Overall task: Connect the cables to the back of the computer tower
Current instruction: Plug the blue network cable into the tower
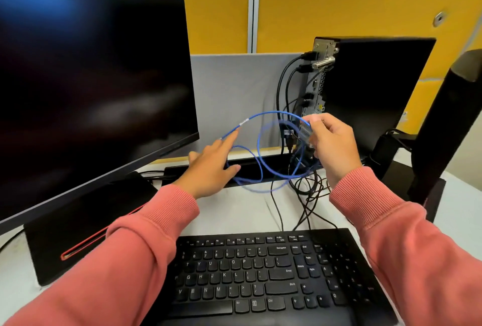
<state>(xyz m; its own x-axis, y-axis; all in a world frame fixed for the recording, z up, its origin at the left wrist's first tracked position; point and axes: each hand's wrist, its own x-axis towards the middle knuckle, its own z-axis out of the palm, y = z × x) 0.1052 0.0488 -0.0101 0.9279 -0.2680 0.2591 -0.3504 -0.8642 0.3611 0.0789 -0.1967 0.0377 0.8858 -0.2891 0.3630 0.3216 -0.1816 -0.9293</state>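
You are at a pale desk (242,211) with yellow walls behind it. Your right hand (331,143) has its fingers curled tight, pinching the end of the blue cable (271,114), just in front of the back of the computer tower (317,85), far and to the right. Your left hand (211,166) is spread flat, fingers straight and apart, with one fingertip touching the cable further along. From there the cable hangs in loose loops down to the desk, over some black cables (305,195).

The cable looks thin, light and bendy, so it will flop and tangle. I think you should hold the hard plug at the end, not the soft wire. Black cables are already plugged in higher up the tower. The keyboard (260,273) is near you, and the monitor (86,85) is on the left.
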